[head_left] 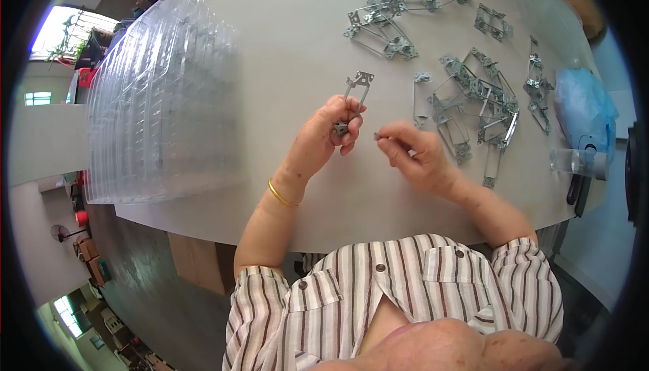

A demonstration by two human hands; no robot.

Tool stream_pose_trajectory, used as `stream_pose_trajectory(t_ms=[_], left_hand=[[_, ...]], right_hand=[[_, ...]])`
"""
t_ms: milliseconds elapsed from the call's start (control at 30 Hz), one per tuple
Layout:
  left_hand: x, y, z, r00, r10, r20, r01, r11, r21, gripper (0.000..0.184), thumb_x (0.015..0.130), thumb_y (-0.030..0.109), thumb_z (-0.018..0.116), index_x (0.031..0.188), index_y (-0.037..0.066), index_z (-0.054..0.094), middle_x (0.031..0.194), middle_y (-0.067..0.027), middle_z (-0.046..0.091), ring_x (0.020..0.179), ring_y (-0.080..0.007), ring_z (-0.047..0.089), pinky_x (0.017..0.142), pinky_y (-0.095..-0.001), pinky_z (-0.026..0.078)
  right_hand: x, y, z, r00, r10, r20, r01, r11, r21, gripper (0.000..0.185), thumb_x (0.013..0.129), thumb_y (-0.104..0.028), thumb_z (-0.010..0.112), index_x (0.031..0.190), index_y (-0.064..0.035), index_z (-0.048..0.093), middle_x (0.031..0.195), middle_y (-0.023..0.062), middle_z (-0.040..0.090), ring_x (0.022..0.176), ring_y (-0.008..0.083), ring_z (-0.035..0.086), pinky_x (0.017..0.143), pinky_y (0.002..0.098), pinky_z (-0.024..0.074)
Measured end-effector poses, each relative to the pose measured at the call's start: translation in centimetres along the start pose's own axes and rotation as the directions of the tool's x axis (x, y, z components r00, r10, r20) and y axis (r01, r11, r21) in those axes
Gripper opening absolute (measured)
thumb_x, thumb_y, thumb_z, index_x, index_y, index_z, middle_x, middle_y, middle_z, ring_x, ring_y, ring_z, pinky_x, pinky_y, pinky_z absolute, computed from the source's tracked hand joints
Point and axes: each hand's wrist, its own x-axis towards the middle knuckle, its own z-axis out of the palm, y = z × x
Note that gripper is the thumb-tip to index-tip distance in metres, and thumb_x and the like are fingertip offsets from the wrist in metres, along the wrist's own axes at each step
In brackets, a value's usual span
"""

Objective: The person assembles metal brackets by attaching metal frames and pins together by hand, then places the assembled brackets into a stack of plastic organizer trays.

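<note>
Upright in my left hand [329,128] is a metal bracket [362,82], a narrow frame with plates at both ends; my fingers wrap round its lower part. Just to the right, my right hand [418,155] pinches a tiny part [377,136] between thumb and forefinger, too small to make out. The two hands are apart. Beyond my right hand, a single bracket [416,101] lies on the table [304,46], beside a tangled pile of similar brackets [480,94].
Stacked clear plastic trays [159,101] fill the table's left side. More brackets [389,9] lie at the far side, with others [537,87] farther right. A blue plastic bag [585,111] and a clear cylindrical container [580,162] stand at the right edge. A cardboard box [199,261] is below the table.
</note>
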Motion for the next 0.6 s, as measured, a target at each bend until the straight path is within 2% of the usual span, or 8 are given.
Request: stream_pose_trajectory(t_ms=[67, 167, 333, 500, 600], left_hand=[[-0.3, 0.1, -0.6, 1.0, 0.004, 0.007, -0.004, 0.999, -0.041, 0.06, 0.113, 0.048, 0.037, 0.126, -0.005, 0.061, 0.084, -0.0007, 0.056, 0.066, -0.011, 0.049, 0.059, -0.0258, 0.044], [-0.6, 0.3, -1.2, 1.0, 0.007, 0.001, -0.007, 0.998, -0.063, 0.064, 0.113, 0.05, 0.035, 0.122, -0.006, 0.064, 0.083, -0.0015, 0.057, 0.067, -0.0128, 0.053, 0.057, -0.0267, 0.045], [-0.6, -0.1, -2.2, 0.995, 0.093, -0.046, -0.096, 0.994, -0.061, 0.064, 0.113, 0.05, 0.035, 0.12, -0.005, 0.066, 0.081, -0.0026, 0.058, 0.072, -0.0158, 0.06, 0.06, -0.0281, 0.047], [-1.0, 0.4, -2.8, 0.992, 0.108, -0.063, -0.112, 0.992, -0.057, 0.062, 0.114, 0.049, 0.035, 0.119, -0.004, 0.067, 0.077, -0.0013, 0.056, 0.066, -0.0109, 0.052, 0.058, -0.0256, 0.042], [-0.9, 0.2, -2.9, 0.991, 0.123, -0.057, -0.126, 0.99, -0.055, 0.062, 0.113, 0.051, 0.037, 0.12, -0.002, 0.067, 0.075, 0.0022, 0.054, 0.061, -0.0058, 0.045, 0.054, -0.0219, 0.036]], right_hand=[[1.2, -1.1, 0.0, 0.999, 0.011, -0.044, -0.009, 0.999, 0.039, 0.01, 0.104, -0.011, 0.067, 0.112, -0.0052, 0.067, 0.07, -0.0018, 0.061, 0.061, 0.0021, 0.053, 0.054, 0.0222, 0.0419], [3.3, -3.3, 0.6, 0.984, 0.043, -0.173, -0.029, 0.996, 0.081, 0.012, 0.104, -0.012, 0.067, 0.115, -0.0064, 0.066, 0.067, -0.0034, 0.059, 0.061, 0.0025, 0.054, 0.054, 0.0218, 0.0427], [7.9, -5.4, 1.4, 0.977, -0.011, -0.214, 0.031, 0.995, 0.091, 0.011, 0.104, -0.009, 0.066, 0.115, -0.0048, 0.066, 0.072, -0.0047, 0.06, 0.064, 0.0016, 0.053, 0.057, 0.0209, 0.0422], [9.7, -5.2, 3.2, 0.971, -0.062, -0.23, 0.065, 0.998, 0.007, 0.007, 0.104, -0.006, 0.065, 0.11, -0.0044, 0.067, 0.076, -0.005, 0.062, 0.066, 0.0006, 0.05, 0.057, 0.021, 0.0418], [9.3, -4.1, 3.7, 0.97, -0.108, -0.219, 0.097, 0.994, -0.058, 0.005, 0.103, -0.004, 0.065, 0.108, -0.0036, 0.067, 0.077, -0.0045, 0.063, 0.067, 0.0002, 0.053, 0.057, 0.0208, 0.0431]])
